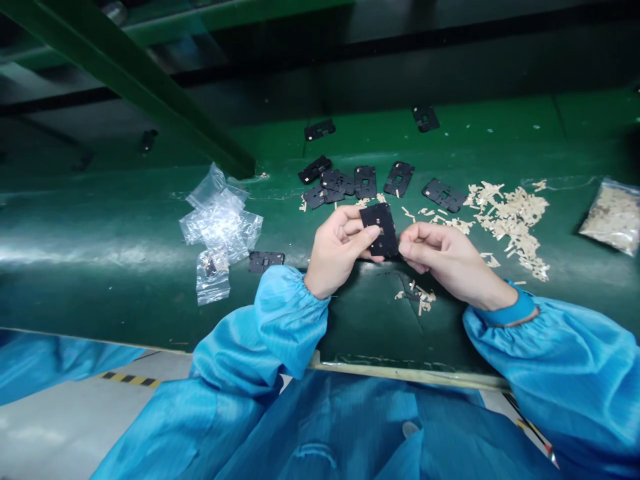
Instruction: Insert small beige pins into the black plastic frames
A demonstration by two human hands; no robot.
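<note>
Fingers point(367, 233) over the black plate's point(385, 230) hidden edges

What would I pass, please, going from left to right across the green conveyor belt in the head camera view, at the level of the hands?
Crumpled clear plastic bags → loose black frame → left hand → held black frame → right hand → pale offcuts → filled plastic bag

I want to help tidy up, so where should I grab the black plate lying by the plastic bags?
Probably pinch the black plate by its far long edge, reaching from above and the far side. It lies flat on the green surface, so its thin edge is the easiest part to catch, and the blue sleeve sits close to its near side. The plastic bags lie off its left end.
</note>
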